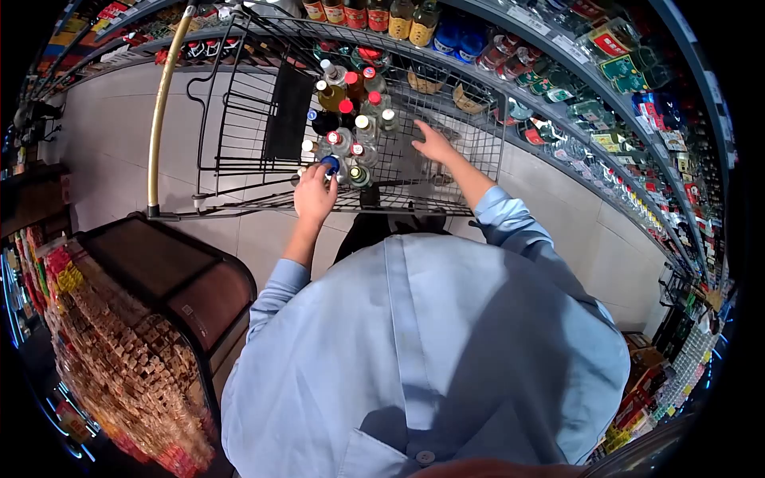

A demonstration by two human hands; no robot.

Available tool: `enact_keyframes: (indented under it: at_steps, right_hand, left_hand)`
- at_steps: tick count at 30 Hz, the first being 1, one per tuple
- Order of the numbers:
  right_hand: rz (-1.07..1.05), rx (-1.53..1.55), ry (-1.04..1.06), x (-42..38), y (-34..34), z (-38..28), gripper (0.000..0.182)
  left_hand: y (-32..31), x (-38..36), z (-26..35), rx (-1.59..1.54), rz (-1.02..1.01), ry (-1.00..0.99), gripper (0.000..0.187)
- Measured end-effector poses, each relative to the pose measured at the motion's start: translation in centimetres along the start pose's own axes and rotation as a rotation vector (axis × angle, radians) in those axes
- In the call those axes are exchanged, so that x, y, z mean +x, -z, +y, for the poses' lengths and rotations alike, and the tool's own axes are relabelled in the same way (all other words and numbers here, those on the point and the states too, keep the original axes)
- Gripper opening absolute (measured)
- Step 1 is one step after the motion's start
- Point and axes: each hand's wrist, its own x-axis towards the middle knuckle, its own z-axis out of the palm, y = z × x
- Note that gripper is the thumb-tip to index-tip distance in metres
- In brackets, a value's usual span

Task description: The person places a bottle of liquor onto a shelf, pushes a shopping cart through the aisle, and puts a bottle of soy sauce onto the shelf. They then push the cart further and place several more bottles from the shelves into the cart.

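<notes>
Several upright bottles with red, white and blue caps stand close together in a wire shopping cart (478, 151). My left hand (314, 195) is at the near-left edge of the group, its fingers closed round the top of a blue-capped bottle (329, 165). A green-and-white-capped bottle (359, 175) stands just right of it. Over the right part of the cart is my right hand (434, 145), fingers apart and holding nothing. The white-capped bottle (388, 118) is the one nearest to it.
Shelves of bottles (590, 111) curve along the far and right sides. The cart's pale handle (163, 111) is at the left, with a black flap (288, 111) inside the basket. A dark-framed display bin (231, 311) holds packaged goods (127, 358) at the lower left.
</notes>
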Motion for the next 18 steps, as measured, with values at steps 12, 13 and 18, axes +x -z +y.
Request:
enact_keyframes:
  at_steps: [12, 13, 18]
  right_hand:
    - [0.036, 0.236, 0.129, 9.2, -5.8, -2.5, 0.038]
    - [0.039, 0.237, 0.117, 9.4, -5.6, -2.8, 0.038]
    - [0.194, 0.235, 0.165, 7.5, -4.1, -4.3, 0.023]
  left_hand:
    - [-3.4, 9.0, 4.3, -0.57, -0.123, -0.154, 0.029]
    - [-3.5, 9.3, 4.4, -0.574, -0.135, -0.156, 0.029]
    - [-3.6, 10.2, 4.2, -0.563, -0.202, -0.153, 0.033]
